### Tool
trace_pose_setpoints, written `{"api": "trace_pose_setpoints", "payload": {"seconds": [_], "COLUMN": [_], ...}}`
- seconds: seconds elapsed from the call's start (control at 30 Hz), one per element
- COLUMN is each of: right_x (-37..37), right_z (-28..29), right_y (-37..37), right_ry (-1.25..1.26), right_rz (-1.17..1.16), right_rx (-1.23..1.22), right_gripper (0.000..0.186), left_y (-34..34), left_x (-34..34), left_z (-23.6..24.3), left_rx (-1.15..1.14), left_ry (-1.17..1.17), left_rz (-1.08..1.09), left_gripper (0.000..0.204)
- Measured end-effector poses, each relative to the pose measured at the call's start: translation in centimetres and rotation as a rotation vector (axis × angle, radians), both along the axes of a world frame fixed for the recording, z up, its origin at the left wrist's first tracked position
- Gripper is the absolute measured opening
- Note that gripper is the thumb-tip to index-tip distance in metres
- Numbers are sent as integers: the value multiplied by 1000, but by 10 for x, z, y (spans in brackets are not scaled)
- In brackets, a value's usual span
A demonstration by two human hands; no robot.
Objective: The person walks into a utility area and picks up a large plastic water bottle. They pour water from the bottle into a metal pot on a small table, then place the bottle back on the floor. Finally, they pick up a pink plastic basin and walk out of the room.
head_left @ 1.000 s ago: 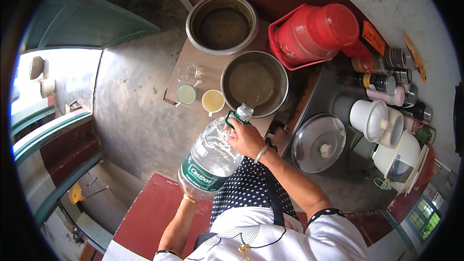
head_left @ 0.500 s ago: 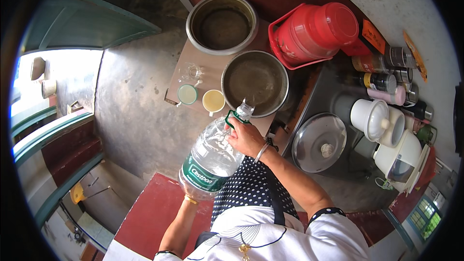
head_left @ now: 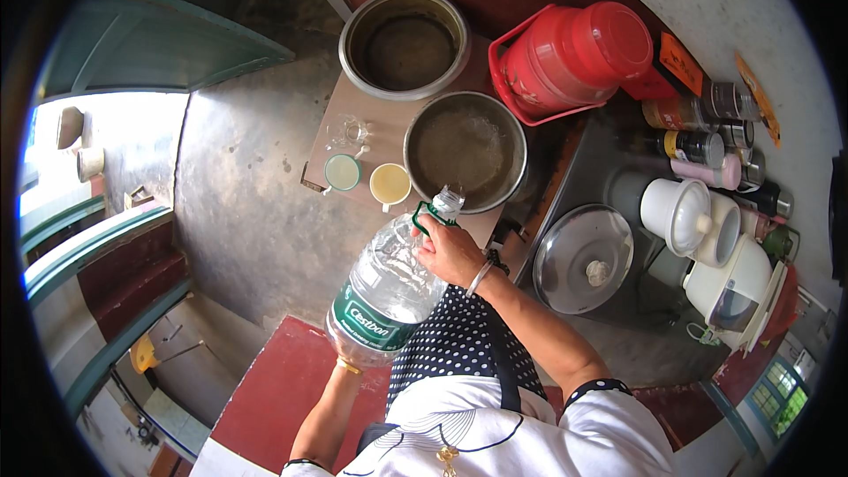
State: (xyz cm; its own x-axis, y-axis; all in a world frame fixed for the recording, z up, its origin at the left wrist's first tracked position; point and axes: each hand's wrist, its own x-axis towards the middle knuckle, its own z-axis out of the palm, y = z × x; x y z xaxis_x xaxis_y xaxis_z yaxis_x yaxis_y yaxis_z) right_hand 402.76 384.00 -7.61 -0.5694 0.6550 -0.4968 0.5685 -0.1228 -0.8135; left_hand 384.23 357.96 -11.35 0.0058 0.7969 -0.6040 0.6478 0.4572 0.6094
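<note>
A large clear plastic water bottle (head_left: 389, 267) with a green label and green carry handle lies tilted across my front, mouth pointing away from me. My right hand (head_left: 449, 252) is closed round the handle near the neck. Under the bottle's base is my left hand (head_left: 352, 357), mostly hidden behind the plastic, bearing it up. The open mouth sits at the near rim of a round metal basin (head_left: 521, 175). Water in the basin looks rippled and bubbly. Left of the mouth stand a cream cup (head_left: 390, 185) and a pale green-rimmed cup (head_left: 343, 173).
A second metal basin (head_left: 347, 62) stands farther back on the small table (head_left: 340, 110), with a red thermos (head_left: 565, 62) to its right. On the dark counter at right are a metal lid (head_left: 565, 256), a white lidded pot (head_left: 662, 205) and several jars (head_left: 702, 149).
The bottle and both hands stay nearly in place. Ripples and bubbles in the near basin have spread toward its far side, and the splash of water at the bottle's mouth looks smaller.
</note>
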Motion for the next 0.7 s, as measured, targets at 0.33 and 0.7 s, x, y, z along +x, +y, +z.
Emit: {"api": "trace_pose_setpoints", "payload": {"seconds": [0.33,0.7], "right_x": [1,0], "right_z": [4,3], "right_y": [2,3], "right_ry": [6,4], "right_rz": [-3,-2], "right_rx": [-4,18], "right_gripper": [23,22], "left_y": [6,8], "left_x": [5,5], "left_z": [7,19], "left_rx": [-54,-135], "left_ry": [-786,-1005], "left_rz": [815,784], "left_gripper": [55,69]}}
